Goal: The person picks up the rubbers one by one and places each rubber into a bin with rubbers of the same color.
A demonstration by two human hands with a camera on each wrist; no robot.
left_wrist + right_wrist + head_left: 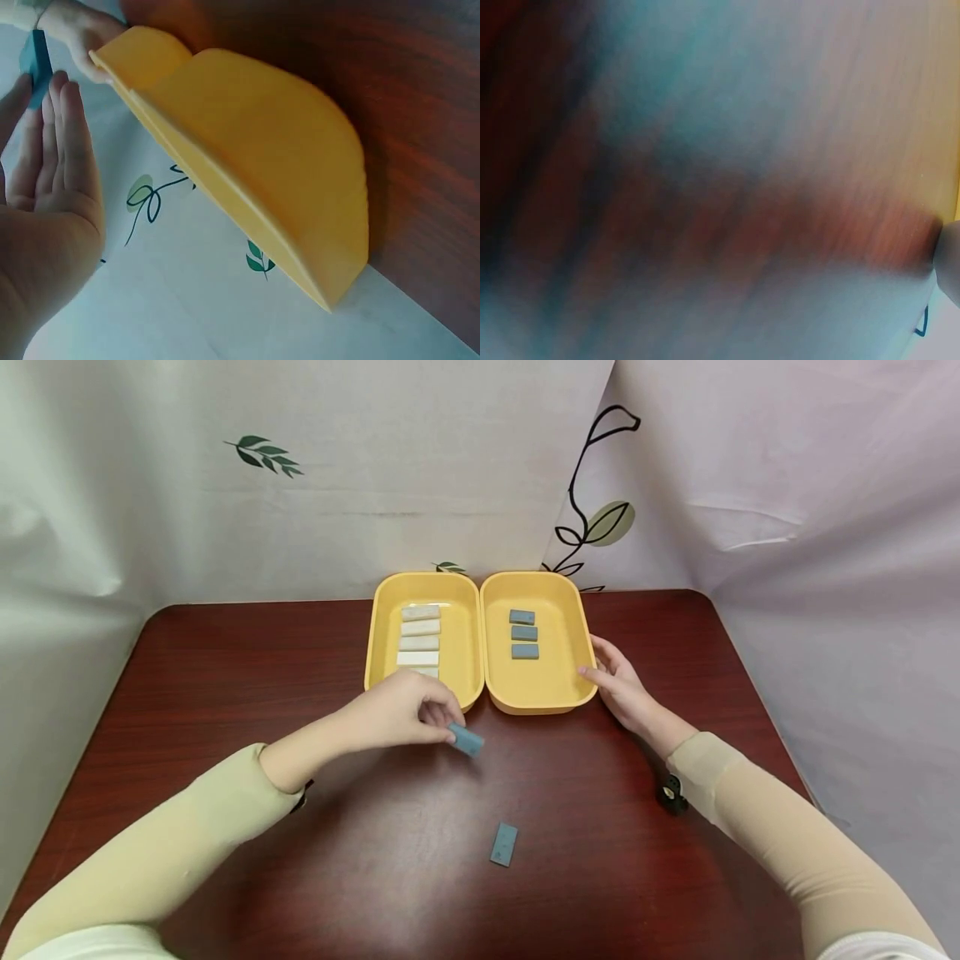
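My left hand (pixel 412 708) pinches a small blue-grey rectangular block (pixel 467 740) between thumb and fingers, in front of the left yellow tray (pixel 371 643). The left wrist view has the same block (pixel 35 67) at the fingertips, raised beside the trays. With the thumb over the rim and the fingers outside, my right hand (pixel 624 685) grips the right side of the right yellow tray (pixel 540 703). Three blue-grey blocks (pixel 524 633) lie in a column in that tray. Several whitish blocks (pixel 420 627) are lined up in the left tray, the nearest partly hidden by my hand.
Another blue-grey block (pixel 504 844) lies on the dark red wooden table (pixel 600 860), nearer to me. The two trays stand side by side near the back edge. White patterned sheets (pixel 420 460) hang behind and at both sides.
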